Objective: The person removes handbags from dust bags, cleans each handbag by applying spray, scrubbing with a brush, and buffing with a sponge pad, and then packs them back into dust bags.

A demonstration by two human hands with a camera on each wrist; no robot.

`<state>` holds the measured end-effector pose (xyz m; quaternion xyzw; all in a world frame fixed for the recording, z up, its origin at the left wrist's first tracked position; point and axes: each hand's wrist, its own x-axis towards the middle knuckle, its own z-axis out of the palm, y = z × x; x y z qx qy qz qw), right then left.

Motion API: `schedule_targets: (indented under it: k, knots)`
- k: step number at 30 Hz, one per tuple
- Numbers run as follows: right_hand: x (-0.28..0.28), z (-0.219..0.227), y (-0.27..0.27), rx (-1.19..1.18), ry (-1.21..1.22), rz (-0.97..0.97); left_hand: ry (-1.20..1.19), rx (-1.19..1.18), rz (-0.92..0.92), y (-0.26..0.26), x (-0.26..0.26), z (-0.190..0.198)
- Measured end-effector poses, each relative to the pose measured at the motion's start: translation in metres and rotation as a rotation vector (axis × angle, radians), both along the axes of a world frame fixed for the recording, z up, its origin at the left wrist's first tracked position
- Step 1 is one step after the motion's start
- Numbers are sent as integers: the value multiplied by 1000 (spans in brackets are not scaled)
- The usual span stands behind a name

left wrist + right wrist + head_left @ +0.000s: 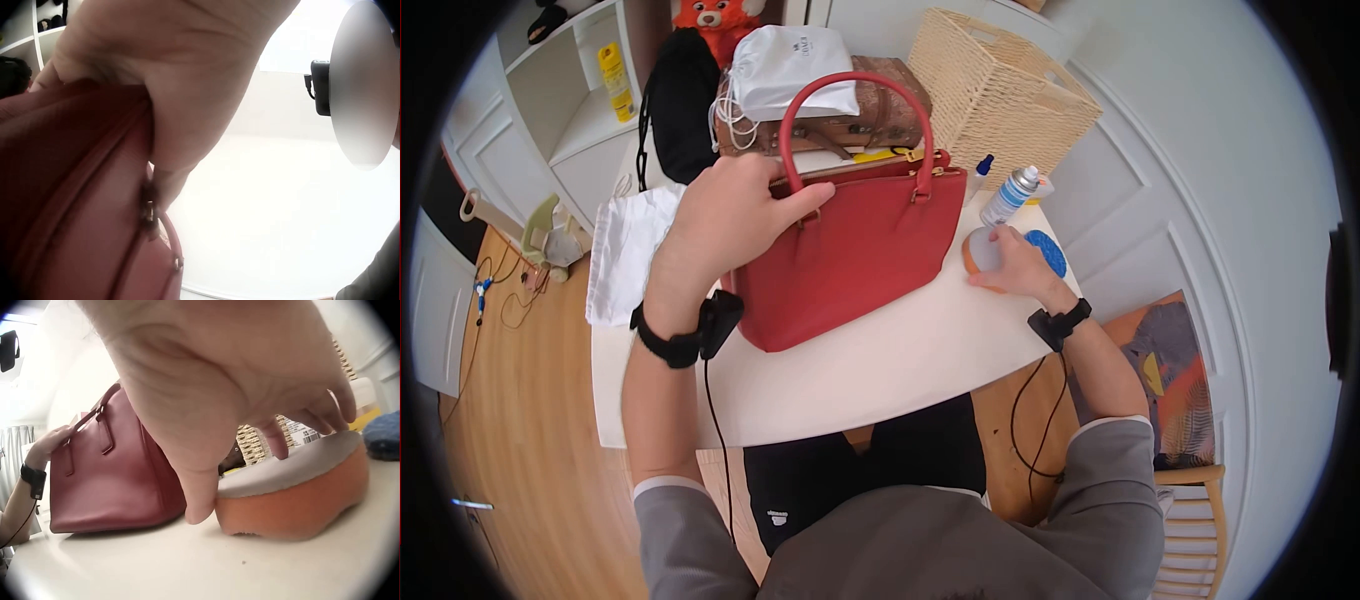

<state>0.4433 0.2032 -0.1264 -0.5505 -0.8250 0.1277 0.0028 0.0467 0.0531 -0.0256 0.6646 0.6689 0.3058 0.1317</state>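
A red handbag (870, 250) with its twin handles up stands upright on the white table. My left hand (735, 205) grips its top edge near one end, the thumb lying on the front face beside a handle's base; the bag hides the other fingertips. On the right, my right hand (1020, 268) spans an orange sponge (300, 506) with a grey top. In the right wrist view its thumb presses against the near end and its fingers reach over the top's far edge. Right beside the sponge lies a blue scrubber (1046, 253).
Behind the sponge are a spray can (1010, 197) and a small blue-capped bottle (980, 175). A woven basket (1000, 90), a brown bag (890, 95) topped by a white dust pouch (792, 70), and a black bag (680, 105) line the back. White cloth (628, 255) lies left.
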Motion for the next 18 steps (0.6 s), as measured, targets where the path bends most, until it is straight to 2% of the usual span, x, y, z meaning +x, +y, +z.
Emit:
schedule_targets:
  k: [2,4,8,10,11,13,14,16,18]
  knots:
    - [-6,-1,4,-16,18,15,-36,32,-12,7,-11,-5]
    - [-14,10,1,-44,-63,-45,-71,61,14,13,-22,-9]
    - [-22,42,-28,66,-49,90,-166,89,63,31,-44,-20]
    - [-36,64,-47,279,136,212,-201,100,55,36,-49,-26]
    - [-46,73,-54,275,137,209,-200,95,54,36,-49,-26]
    - [-74,86,-67,657,306,472,-185,80,62,36,-46,-23]
    - [-90,91,-71,653,310,466,-181,74,58,38,-47,-26]
    - [-124,96,-74,770,434,674,-258,85,-20,43,-54,-34]
    - [-157,92,-75,841,455,725,-312,79,-38,40,-53,-34]
